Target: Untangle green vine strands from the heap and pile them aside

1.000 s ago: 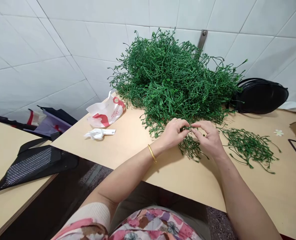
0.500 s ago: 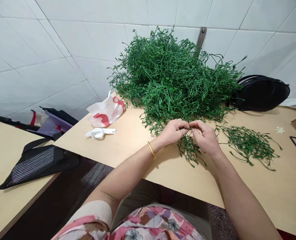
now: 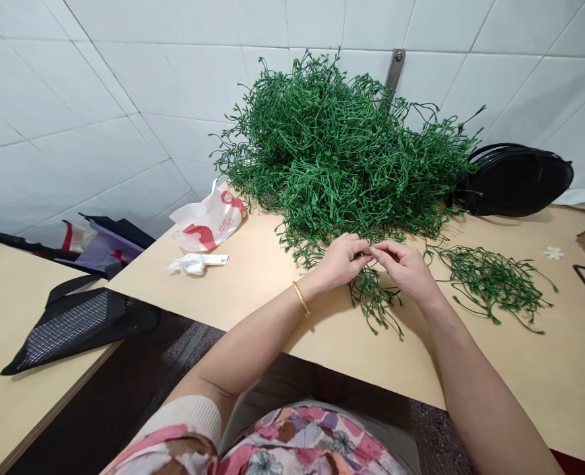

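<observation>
A large heap of green stringy stems (image 3: 351,152) with small tips stands against the wall. At its front edge my left hand (image 3: 344,262) and my right hand (image 3: 403,269) meet, fingertips pinched together. My left hand grips green stems, part of a small bunch (image 3: 375,305) that hangs below the fingers onto the table. What my right fingertips pinch is too small to make out. A looser, smaller pile of green stems (image 3: 497,280) lies to the right of my right hand.
On the table (image 3: 252,284), a white and red plastic bag (image 3: 215,221) and a crumpled tissue (image 3: 193,264) lie left. A black bag (image 3: 520,179) and a small white flower (image 3: 553,253) are at right. A black mesh pouch (image 3: 69,326) lies on the left table.
My right hand's fingers have straightened a little and come closer together at the left fingertips. The small hanging bunch has shifted slightly.
</observation>
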`<state>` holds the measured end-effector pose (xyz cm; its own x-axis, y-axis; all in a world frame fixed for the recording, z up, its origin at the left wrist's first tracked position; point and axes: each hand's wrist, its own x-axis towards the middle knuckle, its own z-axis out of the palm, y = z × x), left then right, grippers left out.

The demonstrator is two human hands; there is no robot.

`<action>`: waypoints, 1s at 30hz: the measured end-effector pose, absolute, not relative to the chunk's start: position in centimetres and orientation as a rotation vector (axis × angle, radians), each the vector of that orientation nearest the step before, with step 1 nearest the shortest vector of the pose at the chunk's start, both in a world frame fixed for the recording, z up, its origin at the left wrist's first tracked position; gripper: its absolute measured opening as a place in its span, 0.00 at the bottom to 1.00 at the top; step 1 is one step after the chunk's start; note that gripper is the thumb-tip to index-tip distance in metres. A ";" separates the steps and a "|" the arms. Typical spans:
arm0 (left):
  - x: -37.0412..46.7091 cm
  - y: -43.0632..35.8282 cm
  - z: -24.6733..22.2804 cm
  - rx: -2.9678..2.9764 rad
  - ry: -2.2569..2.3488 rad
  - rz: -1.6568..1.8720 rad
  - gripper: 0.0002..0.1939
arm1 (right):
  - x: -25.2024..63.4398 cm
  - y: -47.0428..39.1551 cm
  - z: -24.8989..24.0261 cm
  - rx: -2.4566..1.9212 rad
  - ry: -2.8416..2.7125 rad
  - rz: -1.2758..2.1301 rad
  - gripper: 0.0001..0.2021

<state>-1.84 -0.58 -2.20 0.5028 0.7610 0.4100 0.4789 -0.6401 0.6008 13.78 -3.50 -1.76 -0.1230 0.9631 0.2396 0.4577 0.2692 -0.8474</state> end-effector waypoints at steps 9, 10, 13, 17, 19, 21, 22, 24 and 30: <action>-1.4 -0.7 -2.9 2.054 0.987 1.082 0.05 | 13.7 -3.1 -2.2 -1.295 -1.640 0.849 0.10; -1.4 -0.7 -2.9 2.025 0.985 1.082 0.05 | 13.6 -3.1 -2.1 -1.320 -1.659 0.804 0.10; -1.2 -0.7 -2.8 1.899 0.939 1.071 0.04 | 13.2 -3.4 -1.8 -1.378 -1.723 0.665 0.12; -1.1 -0.7 -2.3 1.626 0.878 1.016 0.06 | 13.0 -3.1 -1.7 -1.437 -1.712 0.510 0.13; -1.3 -0.9 -2.0 1.542 0.842 1.002 0.07 | 14.0 -2.5 -1.8 -1.516 -1.611 0.420 0.11; -1.5 -0.9 -1.9 1.492 0.800 0.999 0.07 | 15.6 -1.7 -2.1 -1.624 -1.395 0.347 0.11; -1.6 -0.9 -1.9 1.467 0.783 0.997 0.07 | 16.3 -1.4 -2.1 -1.641 -1.286 0.356 0.11; -1.5 -0.8 -2.0 1.425 0.762 0.990 0.07 | 17.0 -1.2 -2.1 -1.522 -1.199 0.445 0.11; -0.8 -0.1 -3.1 1.510 0.699 0.992 0.08 | 13.8 -2.6 -1.7 -1.160 -1.490 0.821 0.11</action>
<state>-0.80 -0.13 -3.09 0.4670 0.8602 0.2047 -0.0957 -0.1810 0.9788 13.77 -2.56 -1.69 -0.0029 0.9512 0.3085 0.2468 0.2997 -0.9216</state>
